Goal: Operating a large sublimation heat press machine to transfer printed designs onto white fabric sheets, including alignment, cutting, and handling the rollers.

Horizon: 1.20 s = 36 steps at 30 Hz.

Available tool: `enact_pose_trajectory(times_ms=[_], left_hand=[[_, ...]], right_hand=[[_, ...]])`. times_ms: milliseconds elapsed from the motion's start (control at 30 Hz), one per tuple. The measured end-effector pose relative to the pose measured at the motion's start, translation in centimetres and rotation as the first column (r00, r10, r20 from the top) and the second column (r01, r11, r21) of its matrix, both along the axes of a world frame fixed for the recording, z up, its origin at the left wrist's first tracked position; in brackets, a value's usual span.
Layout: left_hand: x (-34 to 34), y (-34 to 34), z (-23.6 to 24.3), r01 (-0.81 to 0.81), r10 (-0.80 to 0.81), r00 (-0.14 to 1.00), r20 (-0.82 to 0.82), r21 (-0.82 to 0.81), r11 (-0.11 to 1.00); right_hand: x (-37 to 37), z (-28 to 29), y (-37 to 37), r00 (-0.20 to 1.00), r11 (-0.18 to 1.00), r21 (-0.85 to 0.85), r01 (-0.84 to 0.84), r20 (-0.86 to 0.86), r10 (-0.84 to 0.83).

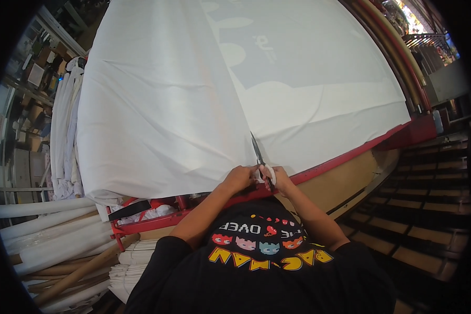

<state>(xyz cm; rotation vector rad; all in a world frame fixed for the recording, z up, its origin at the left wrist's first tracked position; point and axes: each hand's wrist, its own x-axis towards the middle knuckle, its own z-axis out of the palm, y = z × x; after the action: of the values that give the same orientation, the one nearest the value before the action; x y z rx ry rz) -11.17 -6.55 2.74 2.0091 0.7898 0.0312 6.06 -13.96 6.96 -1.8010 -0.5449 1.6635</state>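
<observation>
A large sheet of white fabric (157,104) spreads over the table in front of me, its edge running down to my hands. My right hand (280,179) is closed round the white handles of a pair of scissors (258,150), whose dark blades point away from me along that edge. Beside it, my left hand (239,178) has its fingers closed at the fabric's near edge, close to the scissors' handles. Right of the blades lies a second stretch of white cloth (319,104), with pale grey shapes showing on it.
A red metal frame (345,163) borders the table's near side, just past my body. Long rollers (397,47) run along the right. At left, white fabric rolls (65,131) stand upright, and more rolls and tubes (52,230) lie stacked below. Dark slatted racks (418,209) fill the lower right.
</observation>
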Motion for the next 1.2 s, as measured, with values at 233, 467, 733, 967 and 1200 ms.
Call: enact_pose_trajectory(times_ms=[233,467,733,967,1200], left_hand=[[-0.1,0.7,0.1,0.061,-0.061,0.998,0.009,0.011,0.998],[0.1,1.2,0.6,0.057,-0.058,0.997,0.055,0.021,0.998],[-0.1,2.6,0.9,0.159,-0.155,0.987,0.051,-0.083,0.984],[0.1,3.0,-0.2,0.172,-0.164,0.982,0.097,-0.075,0.982],[0.2,3.4,-0.8,0.186,-0.178,0.981,0.073,-0.113,0.976]], right_hand=[[0.2,-0.4,3.6,0.997,0.999,0.007,-0.051,0.060,0.050],[0.8,-1.1,7.6,1.000,0.999,0.035,0.006,-0.020,-0.006],[1.5,-0.3,12.0,0.996,0.999,-0.032,-0.006,-0.087,0.003],[1.6,-0.7,15.5,0.993,0.997,0.012,-0.073,0.095,0.071],[1.2,-0.5,19.8,0.997,0.994,0.092,-0.056,0.054,0.051]])
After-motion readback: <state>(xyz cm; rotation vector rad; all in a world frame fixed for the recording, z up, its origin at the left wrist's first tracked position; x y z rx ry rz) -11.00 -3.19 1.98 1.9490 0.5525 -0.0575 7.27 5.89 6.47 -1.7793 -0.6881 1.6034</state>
